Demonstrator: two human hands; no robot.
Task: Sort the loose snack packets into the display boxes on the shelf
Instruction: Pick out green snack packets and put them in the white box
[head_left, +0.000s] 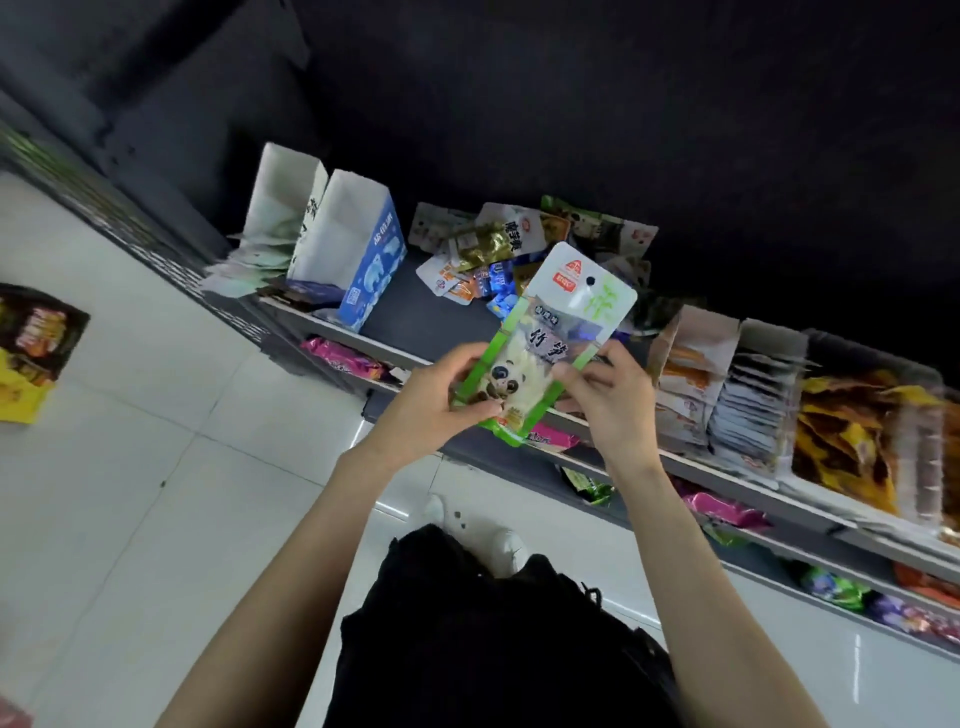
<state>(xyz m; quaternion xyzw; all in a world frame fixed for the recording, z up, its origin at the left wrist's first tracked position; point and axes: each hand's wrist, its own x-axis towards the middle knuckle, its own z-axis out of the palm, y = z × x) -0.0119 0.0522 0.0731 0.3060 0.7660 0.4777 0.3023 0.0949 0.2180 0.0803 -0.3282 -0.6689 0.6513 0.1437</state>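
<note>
Two hands hold one green-and-white snack packet (545, 343) upright in front of the shelf (395, 317), just short of its front edge. The left hand (431, 405) grips the packet's lower left edge, thumb curled over the panda print; the right hand (613, 400) pinches its right edge, fingers bent round it. The packet's hang-hole end points up and away from the person, overlapping the near side of the pile of loose packets (498, 254) that lies on the shelf. Left of that pile a bare strip of dark shelf surface lies open, reaching to the blue display box (371, 270), which stands tilted at the front edge with its white inside showing. Just beyond the blue box stands a white display box (283, 208), touching it, with pale packets spilling out at its foot. Right of the pile, filled display boxes (748, 395) line the front edge side by side. Behind everything on the shelf the back is dark.
</note>
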